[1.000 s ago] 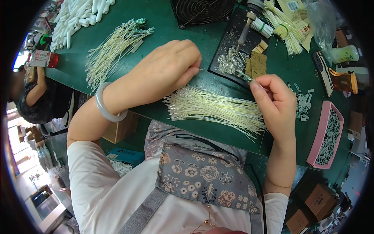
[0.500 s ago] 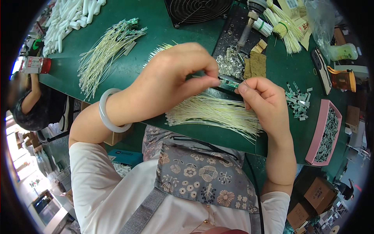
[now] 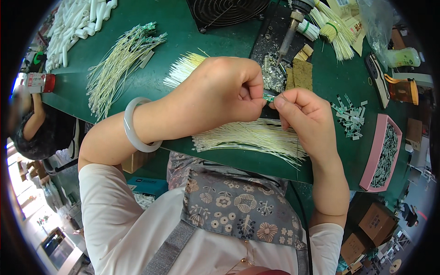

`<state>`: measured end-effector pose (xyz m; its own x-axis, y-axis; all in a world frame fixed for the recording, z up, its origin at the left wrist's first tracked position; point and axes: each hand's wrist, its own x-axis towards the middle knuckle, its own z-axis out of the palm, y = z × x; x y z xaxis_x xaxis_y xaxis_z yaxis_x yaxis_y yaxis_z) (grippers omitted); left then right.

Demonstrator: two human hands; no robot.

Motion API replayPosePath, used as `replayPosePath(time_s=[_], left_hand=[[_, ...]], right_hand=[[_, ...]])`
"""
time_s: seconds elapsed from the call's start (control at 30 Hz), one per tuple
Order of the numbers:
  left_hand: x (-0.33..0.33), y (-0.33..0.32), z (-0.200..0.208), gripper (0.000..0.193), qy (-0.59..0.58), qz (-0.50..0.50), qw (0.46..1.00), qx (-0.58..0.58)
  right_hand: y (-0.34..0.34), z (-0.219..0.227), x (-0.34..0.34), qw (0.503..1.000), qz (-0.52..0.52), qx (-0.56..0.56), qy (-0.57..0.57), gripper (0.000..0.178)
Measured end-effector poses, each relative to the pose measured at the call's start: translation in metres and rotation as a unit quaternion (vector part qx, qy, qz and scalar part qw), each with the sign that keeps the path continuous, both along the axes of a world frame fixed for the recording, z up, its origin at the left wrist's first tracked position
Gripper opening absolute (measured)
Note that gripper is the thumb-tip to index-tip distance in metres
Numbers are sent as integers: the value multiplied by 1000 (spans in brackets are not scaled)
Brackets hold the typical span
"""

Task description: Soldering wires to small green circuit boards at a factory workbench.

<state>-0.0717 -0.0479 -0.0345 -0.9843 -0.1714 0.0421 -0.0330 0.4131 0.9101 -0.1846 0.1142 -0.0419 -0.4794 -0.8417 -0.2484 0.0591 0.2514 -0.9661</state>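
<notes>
Between my two hands is a small green circuit board (image 3: 269, 98), only its middle showing. The thumb and curled fingers of my left hand (image 3: 227, 91) pinch at its left end; anything else in that grip is hidden. At the other end, my right hand (image 3: 306, 114) holds the board between thumb and forefinger. Below both hands lies a wide spread of thin white and yellow wires (image 3: 250, 140). Another batch of pale wires (image 3: 183, 68) is partly covered by my left forearm. A soldering iron (image 3: 288, 39) points down just beyond the board, over solder scraps (image 3: 273, 75).
A brown sponge (image 3: 302, 75) lies beside the solder scraps. Loose small boards (image 3: 352, 117) and a pink tray (image 3: 367, 172) of them are to the right. Wires with boards attached (image 3: 121, 64), white tubes (image 3: 80, 27) and a black fan (image 3: 229, 13) stand left and far.
My left hand has shifted right and slightly down, closing over more of the board. My right hand has moved a little left with the board. Less of the board shows between them.
</notes>
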Motion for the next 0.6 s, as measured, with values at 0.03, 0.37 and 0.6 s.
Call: replayPosePath(time_s=[0.03, 0.37, 0.6], left_hand=[[0, 0, -1, 14, -1, 1, 1000, -1], [-10, -7, -3, 14, -68, 38, 996, 32], [-6, -23, -11, 13, -51, 76, 996, -11]], right_hand=[[0, 0, 0, 1000, 0, -2, -2, 14], [5, 0, 1, 984, -49, -137, 106, 11], [7, 22, -16, 967, -79, -139, 198, 18]])
